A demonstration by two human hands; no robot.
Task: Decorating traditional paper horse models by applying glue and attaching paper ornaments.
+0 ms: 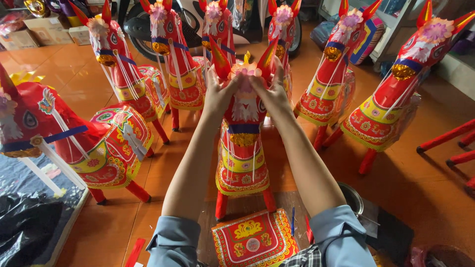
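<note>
- Both our hands, left hand [217, 91] and right hand [273, 91], pinch fingers onto the red paper horse's [242, 153] head flower [246, 74].
- We judge that hard pressing could tear it or tip the horse on the floor [420, 198].

Paper horse [242, 148] standing mid-floor [425, 198], both hands [217, 94] on its head. Panel [253, 240] lying just before its legs, bowl [352, 198] to the right. Six more horses [180, 64] ranged behind and beside, along the floor's far edge; mat [29, 212] at near-left corner.

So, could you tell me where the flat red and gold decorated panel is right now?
The decorated panel lies on the floor at bottom centre, just in front of the paper horse both hands hold.
</note>
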